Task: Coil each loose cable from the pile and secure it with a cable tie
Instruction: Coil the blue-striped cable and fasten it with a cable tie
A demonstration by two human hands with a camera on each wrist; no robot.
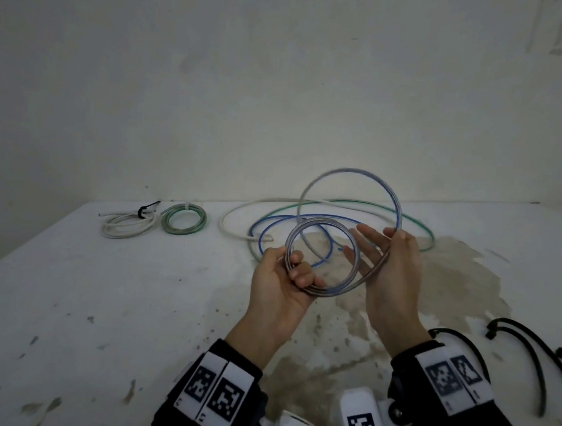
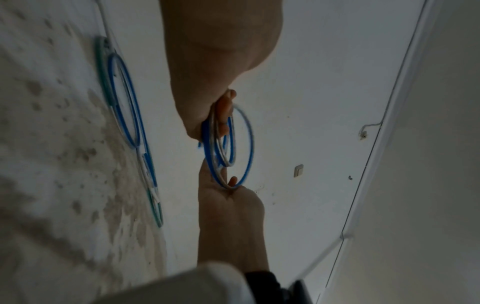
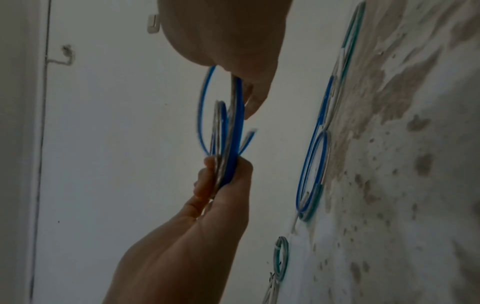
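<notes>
My left hand (image 1: 280,281) grips several small loops of a blue-and-grey cable (image 1: 327,221) in its curled fingers, raised above the table. From that coil a larger loop (image 1: 355,170) rises to my right hand (image 1: 388,257). There the thumb pinches the strand while the fingers stretch out towards the coil. In the left wrist view the coil (image 2: 221,148) hangs between my left hand (image 2: 221,61) and right hand (image 2: 231,205). The right wrist view shows the coil (image 3: 231,133) edge-on, with my left hand (image 3: 221,195) clamped round its lower part.
Loose white (image 1: 238,214), green (image 1: 359,203) and blue (image 1: 272,222) cables lie tangled on the stained white table (image 1: 127,301) behind my hands. At the back left lie a tied white coil (image 1: 127,227) and a tied green coil (image 1: 184,220). Black ties (image 1: 518,338) lie at the right.
</notes>
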